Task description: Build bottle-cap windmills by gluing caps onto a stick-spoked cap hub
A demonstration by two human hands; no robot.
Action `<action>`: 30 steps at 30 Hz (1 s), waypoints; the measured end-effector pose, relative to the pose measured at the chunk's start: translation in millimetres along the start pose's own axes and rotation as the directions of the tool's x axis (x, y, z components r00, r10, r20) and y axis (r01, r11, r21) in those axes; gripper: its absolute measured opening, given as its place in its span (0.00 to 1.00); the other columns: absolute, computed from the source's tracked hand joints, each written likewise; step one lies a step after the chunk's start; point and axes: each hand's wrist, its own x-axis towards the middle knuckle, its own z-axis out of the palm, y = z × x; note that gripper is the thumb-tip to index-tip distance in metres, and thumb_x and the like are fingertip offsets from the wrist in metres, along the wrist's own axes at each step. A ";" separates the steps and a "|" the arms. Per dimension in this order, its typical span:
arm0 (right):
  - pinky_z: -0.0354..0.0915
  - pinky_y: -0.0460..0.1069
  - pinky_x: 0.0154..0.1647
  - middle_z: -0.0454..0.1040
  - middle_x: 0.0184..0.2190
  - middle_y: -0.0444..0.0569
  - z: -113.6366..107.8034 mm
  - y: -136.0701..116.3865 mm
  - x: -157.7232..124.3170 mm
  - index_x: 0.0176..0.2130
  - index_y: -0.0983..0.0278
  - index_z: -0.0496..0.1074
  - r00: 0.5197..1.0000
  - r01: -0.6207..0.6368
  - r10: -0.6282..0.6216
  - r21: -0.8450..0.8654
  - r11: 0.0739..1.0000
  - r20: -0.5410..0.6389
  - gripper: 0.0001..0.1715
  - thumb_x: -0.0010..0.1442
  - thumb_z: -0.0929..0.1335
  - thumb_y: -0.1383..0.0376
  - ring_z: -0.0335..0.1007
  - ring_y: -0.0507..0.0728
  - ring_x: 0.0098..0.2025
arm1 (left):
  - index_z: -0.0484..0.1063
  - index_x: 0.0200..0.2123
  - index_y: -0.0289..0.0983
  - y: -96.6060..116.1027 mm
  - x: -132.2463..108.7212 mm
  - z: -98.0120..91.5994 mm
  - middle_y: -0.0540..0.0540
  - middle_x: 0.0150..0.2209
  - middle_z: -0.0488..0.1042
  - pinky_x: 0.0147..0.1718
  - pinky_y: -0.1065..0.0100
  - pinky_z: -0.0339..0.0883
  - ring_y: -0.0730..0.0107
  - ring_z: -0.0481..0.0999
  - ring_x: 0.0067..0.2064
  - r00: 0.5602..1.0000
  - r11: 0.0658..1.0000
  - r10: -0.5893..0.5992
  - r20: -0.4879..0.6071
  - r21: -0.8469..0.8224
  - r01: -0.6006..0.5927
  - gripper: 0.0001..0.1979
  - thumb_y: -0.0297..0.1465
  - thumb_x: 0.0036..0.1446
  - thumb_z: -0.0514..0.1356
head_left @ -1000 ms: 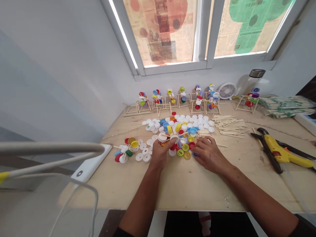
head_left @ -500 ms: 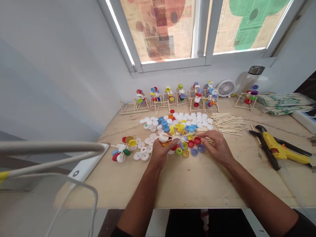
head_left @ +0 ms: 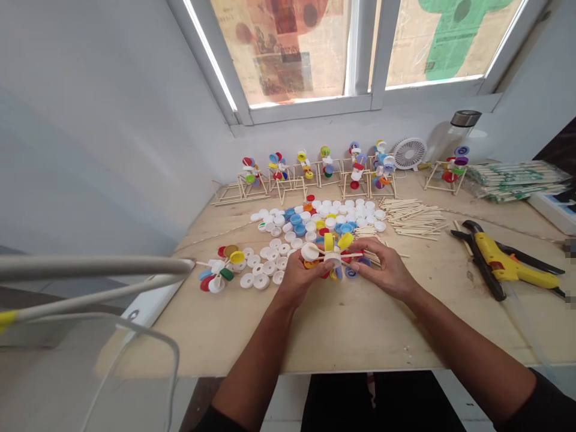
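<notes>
My left hand [head_left: 299, 277] grips a small wheel made of bottle caps on thin sticks [head_left: 327, 250], with white and yellow caps at its spoke ends. My right hand [head_left: 382, 270] is closed on the right side of the same cap wheel, fingers pinching near a stick. Both hands hover over a heap of loose bottle caps [head_left: 315, 225] in white, blue, red and yellow on the wooden table [head_left: 342, 324]. A finished cap wheel [head_left: 219, 273] lies flat to the left.
Several cap windmills on stick frames [head_left: 324, 174] stand in a row by the wall. A pile of wooden sticks [head_left: 416, 217] lies right of the caps. A yellow glue gun [head_left: 510, 267], a small white fan [head_left: 408, 153] and a bottle [head_left: 459, 135] sit at right.
My right hand left the caps on the table, moved up and left, and joined my left hand on the cap wheel. The wheel was lifted slightly toward me.
</notes>
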 end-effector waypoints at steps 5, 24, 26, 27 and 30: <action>0.65 0.56 0.49 0.75 0.42 0.50 0.9 -2.3 1.2 0.41 0.60 0.74 1.000 0.019 -0.019 -0.008 1.000 0.000 0.13 0.57 0.68 0.59 0.69 0.59 0.47 | 0.76 0.33 0.35 0.0 0.7 0.7 0.45 0.31 0.78 0.30 0.67 0.70 0.65 0.75 0.31 1.000 1.000 0.001 -0.014 0.017 -0.001 0.18 0.33 0.35 0.72; 0.54 0.57 0.50 0.76 0.40 0.48 14.7 16.1 -2.2 0.40 0.60 0.73 0.981 0.195 -0.161 -0.473 0.859 0.111 0.09 0.58 0.66 0.64 0.66 0.60 0.47 | 0.77 0.31 0.36 11.8 5.3 -8.6 0.48 0.31 0.78 0.36 0.68 0.69 0.69 0.76 0.33 0.966 0.977 0.051 -0.253 -0.188 -0.101 0.18 0.32 0.33 0.73; 0.52 0.58 0.51 0.76 0.41 0.49 19.4 15.4 -3.6 0.40 0.61 0.73 0.971 0.236 -0.186 -0.492 0.838 0.148 0.09 0.58 0.67 0.64 0.65 0.61 0.48 | 0.77 0.31 0.36 12.7 4.7 -7.8 0.48 0.31 0.78 0.36 0.68 0.69 0.69 0.76 0.33 0.964 0.977 0.049 -0.259 -0.190 -0.101 0.18 0.32 0.33 0.73; 0.52 0.58 0.51 0.76 0.41 0.50 21.4 14.8 -4.2 0.40 0.61 0.72 0.969 0.247 -0.195 -0.499 0.830 0.155 0.09 0.58 0.67 0.63 0.64 0.61 0.49 | 0.77 0.31 0.36 13.2 4.3 -7.3 0.48 0.31 0.78 0.36 0.68 0.69 0.68 0.76 0.33 0.964 0.976 0.049 -0.261 -0.190 -0.102 0.18 0.32 0.32 0.73; 0.51 0.58 0.52 0.75 0.41 0.51 26.8 12.5 -5.1 0.39 0.61 0.72 0.965 0.262 -0.205 -0.520 0.813 0.165 0.08 0.58 0.67 0.62 0.63 0.62 0.50 | 0.77 0.31 0.35 14.2 3.8 -6.1 0.47 0.31 0.78 0.35 0.67 0.70 0.67 0.76 0.33 0.969 0.980 0.052 -0.241 -0.176 -0.097 0.18 0.34 0.33 0.73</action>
